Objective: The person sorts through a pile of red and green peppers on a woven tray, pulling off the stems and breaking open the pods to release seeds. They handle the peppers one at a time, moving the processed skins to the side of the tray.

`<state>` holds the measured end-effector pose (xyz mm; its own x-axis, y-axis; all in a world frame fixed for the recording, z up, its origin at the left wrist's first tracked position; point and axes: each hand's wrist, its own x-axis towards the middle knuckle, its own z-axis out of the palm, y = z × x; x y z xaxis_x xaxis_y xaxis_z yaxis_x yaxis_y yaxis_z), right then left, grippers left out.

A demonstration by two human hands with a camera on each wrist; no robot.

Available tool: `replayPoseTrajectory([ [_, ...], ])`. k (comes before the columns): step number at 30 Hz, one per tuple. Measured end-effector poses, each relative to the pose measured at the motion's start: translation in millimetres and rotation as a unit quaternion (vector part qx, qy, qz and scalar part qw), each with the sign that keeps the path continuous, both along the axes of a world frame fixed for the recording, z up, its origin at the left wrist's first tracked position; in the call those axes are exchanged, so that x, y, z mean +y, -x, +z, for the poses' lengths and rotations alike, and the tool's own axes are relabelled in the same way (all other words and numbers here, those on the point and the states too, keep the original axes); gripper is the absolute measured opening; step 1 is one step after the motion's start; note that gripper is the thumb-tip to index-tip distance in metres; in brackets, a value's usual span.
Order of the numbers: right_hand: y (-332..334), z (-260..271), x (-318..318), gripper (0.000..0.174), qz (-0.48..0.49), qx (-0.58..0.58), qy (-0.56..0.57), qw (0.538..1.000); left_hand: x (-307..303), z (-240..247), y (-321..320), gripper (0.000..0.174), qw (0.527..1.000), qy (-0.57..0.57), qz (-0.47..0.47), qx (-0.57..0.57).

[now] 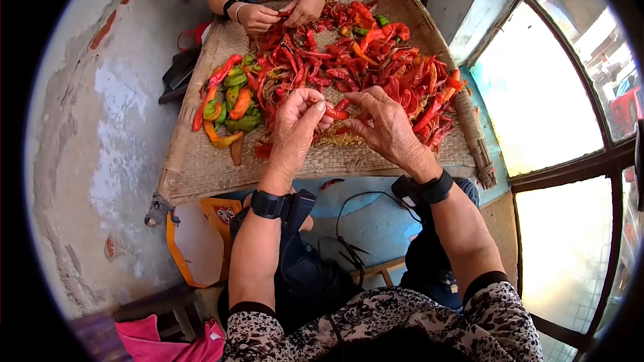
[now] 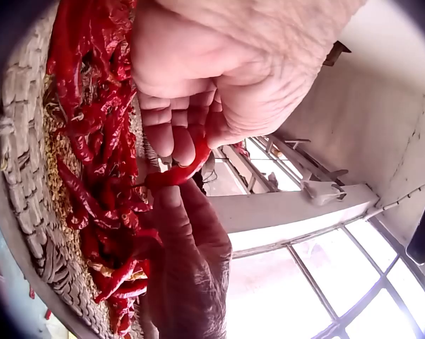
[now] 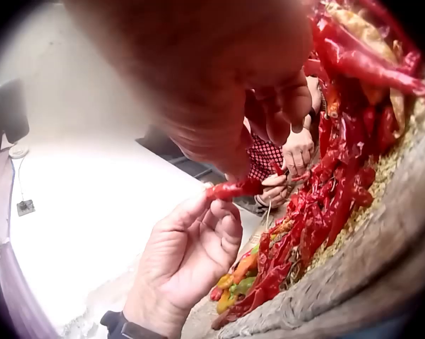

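Observation:
Over the near part of a woven tray [image 1: 221,167], both hands meet at one red chili pepper [image 1: 335,113]. The left hand [image 1: 295,124] pinches the pepper between thumb and curled fingers, as the right wrist view also shows. At the pepper's other end, the right hand [image 1: 392,127] has its thumb and forefinger on it, with the remaining fingers bent. In the left wrist view the pepper [image 2: 180,169] is smooth and slightly curved, between the two hands. Beneath lies a heap of wrinkled red chili peppers [image 1: 308,60], with loose pale seeds [image 1: 339,139] near the front.
Green and orange peppers [image 1: 235,104] lie on the tray's left side. Across the tray, another person's hands [image 1: 282,17] work at the peppers. A wall [image 1: 100,127] stands left, a framed window [image 1: 543,94] right. An orange-rimmed container [image 1: 194,241] and a black cable [image 1: 342,228] sit below.

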<state>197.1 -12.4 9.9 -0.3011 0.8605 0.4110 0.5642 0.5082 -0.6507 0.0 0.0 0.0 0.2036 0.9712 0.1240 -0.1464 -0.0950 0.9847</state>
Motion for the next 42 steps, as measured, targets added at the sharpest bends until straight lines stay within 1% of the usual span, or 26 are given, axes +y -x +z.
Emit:
replayPoseTrajectory([
  [2, 9.1, -8.8, -0.2, 0.03, 0.038, 0.006, -0.04, 0.998, -3.1, 1.6, -6.2, 0.023, 0.999, -0.023, -0.022, -0.004],
  [3, 16.9, -12.0, -3.2, 0.03, 0.038, 0.023, -0.032, 0.999, -5.9, 5.3, 0.0, 0.023, 1.0, -0.013, -0.022, 0.013],
  [6, 8.7, -5.4, 0.0, 0.023, -0.027, -0.083, -0.021, 0.996, -2.2, 10.3, -3.2, 0.023, 0.998, -0.031, 0.01, 0.06],
  [7, 3.0, -5.6, 2.6, 0.023, -0.026, -0.085, -0.02, 0.996, 0.3, 9.9, -1.5, 0.026, 0.974, -0.079, 0.055, 0.203],
  [8, -2.7, -5.8, 6.0, 0.025, -0.052, -0.065, -0.052, 0.995, 2.6, 9.5, 0.2, 0.031, 0.926, -0.127, 0.098, 0.342],
  [9, -6.2, -3.6, 6.2, 0.028, -0.078, -0.045, -0.081, 0.993, 3.4, 4.0, 2.0, 0.031, 0.926, -0.126, 0.098, 0.342],
  [10, -11.9, 2.6, 4.2, 0.033, -0.103, -0.053, -0.055, 0.992, 4.1, -4.7, 2.9, 0.035, 0.846, -0.195, 0.11, 0.483],
  [11, -16.1, 4.6, 4.7, 0.036, -0.135, -0.058, -0.059, 0.987, 4.5, -11.6, 2.9, 0.04, 0.742, -0.257, 0.118, 0.608],
  [13, -25.6, 7.7, 6.8, 0.04, -0.17, -0.025, -0.095, 0.98, 1.8, -13.3, -4.8, 0.042, 0.76, -0.227, 0.097, 0.602],
  [14, -27.2, 9.7, 7.1, 0.04, -0.17, -0.026, -0.095, 0.981, 4.3, -20.2, -5.8, 0.041, 0.742, -0.238, 0.08, 0.622],
  [15, -28.3, 13.6, 7.1, 0.04, -0.215, -0.031, -0.127, 0.968, 6.1, -21.9, -7.8, 0.04, 0.723, -0.25, 0.063, 0.641],
  [16, -29.2, 15.8, 7.3, 0.04, -0.259, -0.037, -0.16, 0.952, 8.4, -22.7, -8.0, 0.033, 0.736, -0.274, 0.061, 0.615],
  [17, -29.6, 15.7, 7.9, 0.04, -0.259, -0.037, -0.161, 0.952, 8.7, -23.9, -8.7, 0.033, 0.736, -0.275, 0.061, 0.615],
  [19, -28.0, 17.1, 8.2, 0.04, -0.205, 0.003, -0.184, 0.961, 3.5, -4.6, -16.7, 0.026, 0.784, -0.233, 0.086, 0.569],
  [20, -26.0, 17.8, 4.1, 0.04, -0.155, 0.003, -0.16, 0.975, 2.8, -1.3, -18.2, 0.026, 0.784, -0.234, 0.084, 0.569],
  [22, -17.0, 13.3, 0.4, 0.043, -0.091, -0.005, -0.105, 0.99, 1.1, 2.4, -18.3, 0.019, 0.885, -0.184, 0.08, 0.421],
  [24, -6.4, 3.4, -0.3, 0.045, -0.037, 0.007, -0.06, 0.998, -2.4, 4.9, -18.1, 0.018, 0.896, -0.216, 0.064, 0.382],
  [25, -1.9, -1.4, 0.1, 0.045, -0.027, 0.01, -0.108, 0.994, -3.5, 5.7, -17.8, 0.017, 0.906, -0.247, 0.052, 0.341],
  [27, -0.7, -4.0, 1.1, 0.039, 0.019, -0.009, -0.016, 1.0, -4.6, 6.0, -16.0, 0.018, 0.904, -0.26, 0.039, 0.336],
  [29, -1.5, -3.3, 0.7, 0.034, 0.015, -0.027, -0.005, 1.0, -5.7, 6.6, -15.8, 0.018, 0.903, -0.272, 0.028, 0.333],
  [33, -3.8, -3.4, -0.1, 0.017, 0.003, -0.029, -0.008, 1.0, -8.2, 10.2, -17.3, 0.016, 0.923, -0.2, 0.035, 0.326],
  [37, -13.7, 1.2, 4.0, 0.017, 0.004, 0.009, -0.001, 1.0, -2.3, 5.6, -7.8, 0.015, 0.926, -0.118, 0.027, 0.359],
  [38, -17.3, 3.3, 5.3, 0.016, -0.021, 0.032, 0.007, 0.999, -1.7, 4.1, -5.7, 0.015, 0.926, -0.117, 0.027, 0.358],
  [40, -26.4, 10.1, 5.9, 0.015, -0.056, 0.061, 0.02, 0.996, -1.1, 3.2, -3.4, 0.016, 0.905, -0.149, 0.047, 0.395],
  [41, -32.5, 9.2, 8.4, 0.014, -0.064, 0.061, -0.013, 0.996, -0.1, 0.3, -2.9, 0.016, 0.905, -0.149, 0.048, 0.395],
  [42, -37.0, 11.9, 8.1, 0.016, -0.102, 0.059, -0.032, 0.993, 0.8, -3.0, -3.1, 0.014, 0.878, -0.193, 0.061, 0.433],
])
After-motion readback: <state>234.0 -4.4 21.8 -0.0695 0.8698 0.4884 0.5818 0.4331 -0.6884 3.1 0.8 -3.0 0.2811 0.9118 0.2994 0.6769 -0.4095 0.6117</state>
